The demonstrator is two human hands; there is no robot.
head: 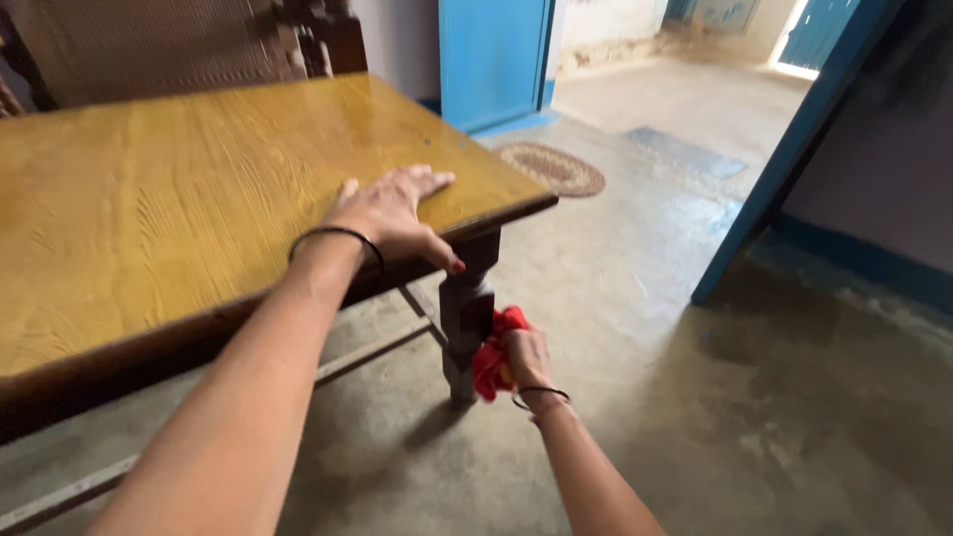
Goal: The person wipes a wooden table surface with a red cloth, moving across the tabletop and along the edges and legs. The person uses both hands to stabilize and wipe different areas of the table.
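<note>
The left hand [392,213] lies flat on the near right corner of the table [169,199], just left of the frame's centre, palm down and fingers spread wide across the yellow wooden top, with the thumb hooked over the dark edge; it grips nothing. A thin dark bangle [338,236] circles that wrist. Lower, right of centre, the right hand [526,357] is closed around a bunched red cloth [493,359] and presses it against the dark turned table leg [465,318], about midway down the leg and above its foot. This wrist too carries a thin dark bangle [541,395]. The cloth touches the leg's right side, its folds spilling out left of the fingers. A low rail [372,352] runs from the leg toward the lower left of the frame under the tabletop. The grey concrete floor [774,417] fills the lower right, darker in patches. In the upper middle an oval woven mat [553,167] lies on the floor before a blue door [493,60], and a blue door frame [794,149] slants down at upper right. A dark wooden chair back [149,45] stands behind the table at upper left.
</note>
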